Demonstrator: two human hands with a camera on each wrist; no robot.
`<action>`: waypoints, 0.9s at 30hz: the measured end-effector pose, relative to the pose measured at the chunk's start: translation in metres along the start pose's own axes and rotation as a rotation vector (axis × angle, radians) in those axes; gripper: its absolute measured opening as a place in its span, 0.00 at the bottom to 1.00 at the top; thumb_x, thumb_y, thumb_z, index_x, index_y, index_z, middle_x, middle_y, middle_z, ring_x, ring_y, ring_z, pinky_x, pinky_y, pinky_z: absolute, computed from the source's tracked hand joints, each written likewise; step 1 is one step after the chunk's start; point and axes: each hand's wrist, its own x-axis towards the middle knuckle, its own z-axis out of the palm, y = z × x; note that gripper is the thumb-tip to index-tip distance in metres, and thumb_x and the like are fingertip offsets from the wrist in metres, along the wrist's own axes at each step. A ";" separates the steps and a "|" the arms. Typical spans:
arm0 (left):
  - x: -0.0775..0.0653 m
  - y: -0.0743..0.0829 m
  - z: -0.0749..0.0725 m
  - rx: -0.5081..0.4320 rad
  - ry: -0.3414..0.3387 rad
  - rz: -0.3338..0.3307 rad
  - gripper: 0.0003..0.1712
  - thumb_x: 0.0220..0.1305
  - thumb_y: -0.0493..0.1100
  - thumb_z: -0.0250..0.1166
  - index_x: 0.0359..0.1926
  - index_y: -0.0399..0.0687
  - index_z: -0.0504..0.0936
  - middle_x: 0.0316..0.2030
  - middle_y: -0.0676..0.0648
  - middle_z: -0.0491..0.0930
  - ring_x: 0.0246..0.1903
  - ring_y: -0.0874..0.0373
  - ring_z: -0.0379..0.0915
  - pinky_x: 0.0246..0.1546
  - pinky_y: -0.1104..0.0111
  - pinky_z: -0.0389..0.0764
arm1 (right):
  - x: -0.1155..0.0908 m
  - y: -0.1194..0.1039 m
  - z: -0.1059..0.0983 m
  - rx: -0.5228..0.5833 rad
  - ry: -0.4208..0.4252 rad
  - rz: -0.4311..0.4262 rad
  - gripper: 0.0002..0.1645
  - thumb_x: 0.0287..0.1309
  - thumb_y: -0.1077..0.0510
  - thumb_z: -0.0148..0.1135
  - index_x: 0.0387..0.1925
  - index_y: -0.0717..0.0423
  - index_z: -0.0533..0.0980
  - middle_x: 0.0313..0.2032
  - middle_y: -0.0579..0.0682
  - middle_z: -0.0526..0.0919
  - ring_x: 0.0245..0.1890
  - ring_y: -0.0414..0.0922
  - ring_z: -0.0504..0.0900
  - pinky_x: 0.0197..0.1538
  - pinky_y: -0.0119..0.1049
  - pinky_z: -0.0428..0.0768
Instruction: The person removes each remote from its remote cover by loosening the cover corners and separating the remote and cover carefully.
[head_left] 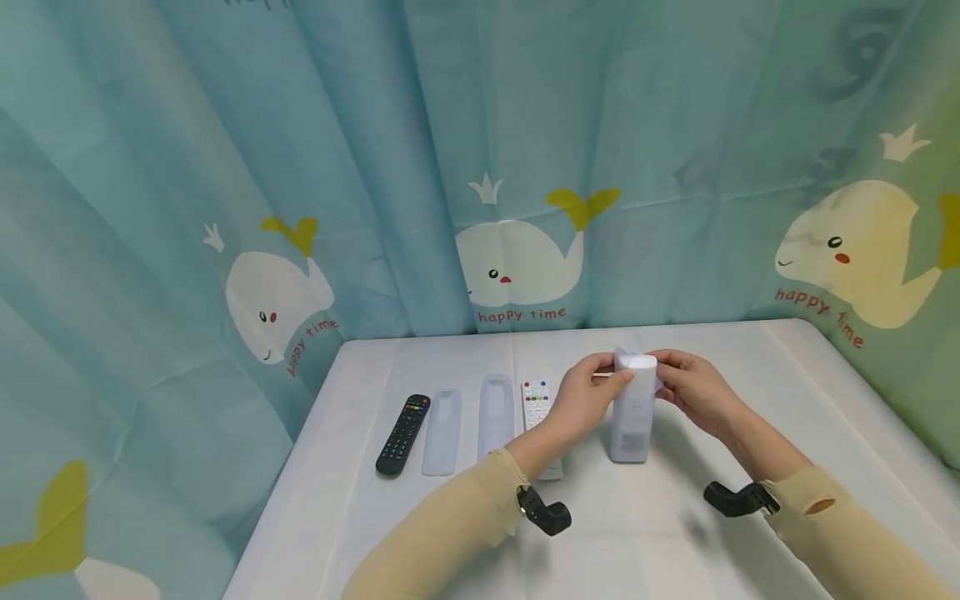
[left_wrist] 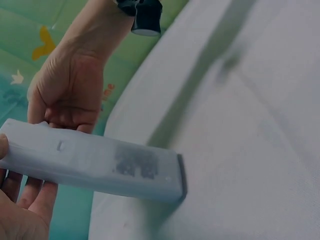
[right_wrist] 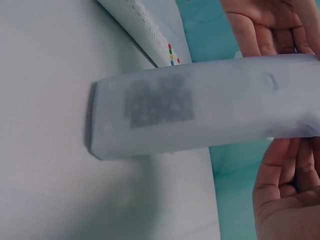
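Note:
A white remote control [head_left: 641, 362] stands on end on the table inside a translucent cover [head_left: 632, 429]. Through the cover a dark label [right_wrist: 161, 100] shows near the lower end. My left hand [head_left: 587, 393] grips the upper end from the left, its thumb on the near face and its fingers behind, as the left wrist view also shows. On the opposite side, my right hand [head_left: 699, 387] pinches the cover's upper edge with curled fingers. Some of its fingertips are hidden behind the remote in the left wrist view.
Left of the hands lie a black remote [head_left: 402, 435], a translucent cover [head_left: 442, 433], another translucent cover [head_left: 496, 417] and a white remote [head_left: 536, 402] partly under the left forearm. A whale-print curtain [head_left: 517, 150] hangs behind the white-covered table [head_left: 675, 533].

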 end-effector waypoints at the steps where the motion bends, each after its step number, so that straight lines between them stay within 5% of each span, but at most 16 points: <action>1: 0.000 0.000 0.000 0.004 0.001 0.000 0.22 0.72 0.53 0.66 0.61 0.50 0.80 0.48 0.60 0.80 0.45 0.67 0.79 0.44 0.71 0.81 | -0.002 0.000 0.000 -0.002 0.000 -0.004 0.07 0.76 0.56 0.57 0.48 0.52 0.79 0.43 0.42 0.84 0.39 0.38 0.80 0.44 0.30 0.82; 7: -0.001 0.001 0.001 0.009 0.009 -0.012 0.22 0.72 0.53 0.66 0.61 0.50 0.80 0.48 0.59 0.80 0.45 0.67 0.78 0.44 0.71 0.82 | -0.013 -0.006 -0.001 -0.030 0.002 -0.037 0.09 0.77 0.56 0.55 0.45 0.51 0.81 0.43 0.41 0.83 0.42 0.39 0.81 0.48 0.30 0.83; 17: -0.001 0.001 0.001 0.031 0.018 -0.019 0.24 0.72 0.54 0.66 0.62 0.51 0.79 0.49 0.59 0.80 0.46 0.66 0.78 0.45 0.70 0.82 | -0.017 -0.013 0.007 -0.157 0.057 -0.044 0.23 0.75 0.47 0.58 0.53 0.64 0.77 0.42 0.42 0.82 0.43 0.39 0.82 0.47 0.31 0.83; 27: 0.004 0.010 0.000 -0.070 0.023 -0.087 0.20 0.74 0.59 0.61 0.55 0.52 0.82 0.45 0.60 0.79 0.42 0.65 0.79 0.47 0.66 0.84 | -0.015 -0.016 0.014 -0.123 0.080 0.008 0.18 0.75 0.46 0.57 0.50 0.57 0.77 0.41 0.42 0.80 0.41 0.38 0.78 0.46 0.29 0.82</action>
